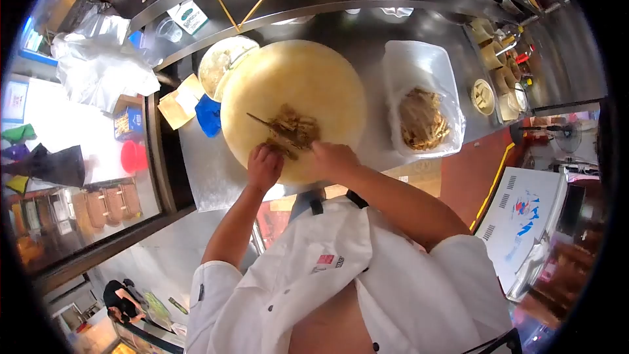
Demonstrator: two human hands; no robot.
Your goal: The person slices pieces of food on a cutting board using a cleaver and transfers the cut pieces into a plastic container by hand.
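Note:
A large round pale-yellow chopping board lies in front of me, with a small heap of chopped brown food near its middle. My right hand is closed around the handle of a knife. Its dark, thin-looking blade points up and left across the heap; the handle is mostly hidden in the fist. Just left of the knife, my left hand has its fingers curled and pressed onto brown food pieces at the near side of the heap.
Right of the board stands a translucent plastic tub holding brown strips. A white bucket and a blue cloth-like item sit left. Chopsticks rest on the shelf edge behind. A person is far off at lower left.

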